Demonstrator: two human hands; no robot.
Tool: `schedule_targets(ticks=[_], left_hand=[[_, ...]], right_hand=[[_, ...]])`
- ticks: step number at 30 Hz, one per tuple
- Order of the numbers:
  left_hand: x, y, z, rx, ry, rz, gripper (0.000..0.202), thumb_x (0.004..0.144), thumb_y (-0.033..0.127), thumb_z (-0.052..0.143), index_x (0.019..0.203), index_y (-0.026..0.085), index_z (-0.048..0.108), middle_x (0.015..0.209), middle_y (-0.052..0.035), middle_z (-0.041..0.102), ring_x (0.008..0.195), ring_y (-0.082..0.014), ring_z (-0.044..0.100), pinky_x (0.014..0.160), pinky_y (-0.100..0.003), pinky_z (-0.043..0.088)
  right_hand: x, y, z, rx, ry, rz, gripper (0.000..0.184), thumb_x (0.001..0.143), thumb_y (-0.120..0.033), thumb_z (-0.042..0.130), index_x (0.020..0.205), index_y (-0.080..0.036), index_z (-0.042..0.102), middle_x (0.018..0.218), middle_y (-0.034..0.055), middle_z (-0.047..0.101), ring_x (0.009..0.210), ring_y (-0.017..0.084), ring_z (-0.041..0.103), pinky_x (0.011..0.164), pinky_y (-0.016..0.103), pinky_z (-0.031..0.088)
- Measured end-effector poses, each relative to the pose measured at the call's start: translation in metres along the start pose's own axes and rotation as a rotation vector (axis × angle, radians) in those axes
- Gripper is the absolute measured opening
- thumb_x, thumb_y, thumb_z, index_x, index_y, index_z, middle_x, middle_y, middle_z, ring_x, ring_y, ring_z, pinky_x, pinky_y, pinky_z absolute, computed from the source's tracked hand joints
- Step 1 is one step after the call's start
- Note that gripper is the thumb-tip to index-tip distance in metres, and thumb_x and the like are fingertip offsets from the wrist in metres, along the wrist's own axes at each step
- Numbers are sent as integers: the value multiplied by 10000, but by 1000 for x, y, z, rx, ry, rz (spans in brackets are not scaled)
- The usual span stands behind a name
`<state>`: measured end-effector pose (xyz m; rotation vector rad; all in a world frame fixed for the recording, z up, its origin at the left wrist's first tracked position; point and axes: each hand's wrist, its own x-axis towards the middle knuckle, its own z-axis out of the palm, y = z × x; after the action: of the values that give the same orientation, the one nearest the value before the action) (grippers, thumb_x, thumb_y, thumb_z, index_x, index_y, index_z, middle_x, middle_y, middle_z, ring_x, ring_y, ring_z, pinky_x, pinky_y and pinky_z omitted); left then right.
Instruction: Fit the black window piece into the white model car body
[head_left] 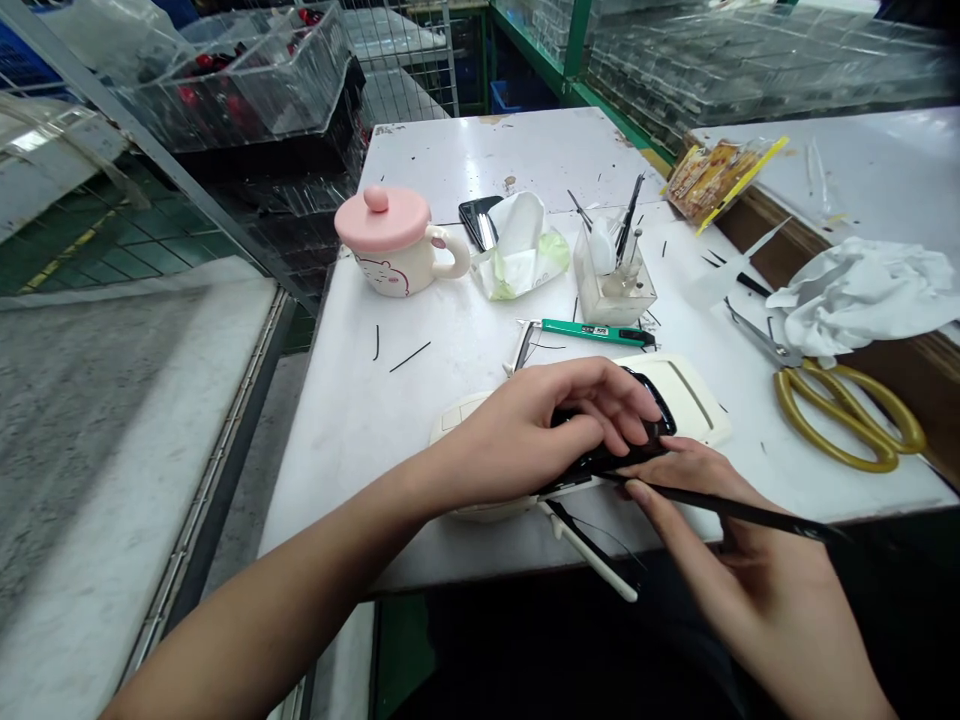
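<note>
My left hand [555, 425] lies curled over a glossy black part [651, 408], pressing it down on a cream plastic panel [690, 395] at the near edge of the white table [420, 400]. My right hand [742, 545] is closed round a thin black strip [739, 510], whose tip meets the black part's lower edge. A white stick-like tool [592, 562] juts out over the table edge below the hands.
Behind the hands lie a green utility knife [592, 332], a clear pot of tools [616, 272], a pink lidded mug [394, 242] and a crumpled wrapper [521, 250]. Yellow-handled scissors [844, 400] and a white cloth [862, 290] sit on the right. Clear trays [247, 80] are stacked at back left.
</note>
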<state>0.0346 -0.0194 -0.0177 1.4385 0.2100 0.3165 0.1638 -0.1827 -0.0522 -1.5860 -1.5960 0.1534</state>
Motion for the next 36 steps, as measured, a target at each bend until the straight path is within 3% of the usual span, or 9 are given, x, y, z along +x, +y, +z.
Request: schedule_targets(ticks=[4, 8, 16, 31, 36], left_hand=[[0, 1, 0, 12, -1, -8, 327, 765, -51, 436, 952, 131, 632, 844, -17, 654, 780, -92, 616, 776, -239, 518], [-1, 2, 1, 20, -15, 5, 321, 773, -55, 432, 955, 124, 628, 845, -20, 648, 786, -90, 614, 782, -235, 514], [-2, 1, 2, 20, -3, -6, 340, 758, -64, 423, 945, 136, 624, 845, -14, 648, 774, -90, 612, 779, -233, 514], [-3, -1, 0, 13, -27, -21, 338, 758, -54, 418, 948, 140, 618, 874, -23, 646, 791, -96, 615, 793, -245, 523], [-3, 0, 0, 18, -24, -38, 337, 763, -49, 413, 947, 150, 614, 886, -29, 653, 797, -102, 622, 796, -248, 530]], right_hand=[[2, -6, 4, -2, 3, -25, 190, 922, -88, 568, 1052, -221, 606, 897, 9, 685, 1143, 198, 623, 1009, 306, 487], [0, -3, 9, -10, 10, -42, 246, 922, -62, 559, 1107, -221, 585, 889, 7, 654, 1111, 195, 617, 1076, 355, 424], [-5, 9, 14, 116, 123, -3, 226, 889, -55, 592, 1037, -221, 637, 911, 15, 677, 928, 191, 659, 1028, 427, 516], [-9, 1, 14, 93, 191, 14, 203, 858, -34, 617, 962, -201, 670, 877, -19, 667, 845, 123, 673, 1086, 349, 505], [-8, -6, 10, 141, 287, 134, 134, 873, -94, 620, 847, -210, 681, 781, 7, 664, 798, 183, 685, 966, 475, 581]])
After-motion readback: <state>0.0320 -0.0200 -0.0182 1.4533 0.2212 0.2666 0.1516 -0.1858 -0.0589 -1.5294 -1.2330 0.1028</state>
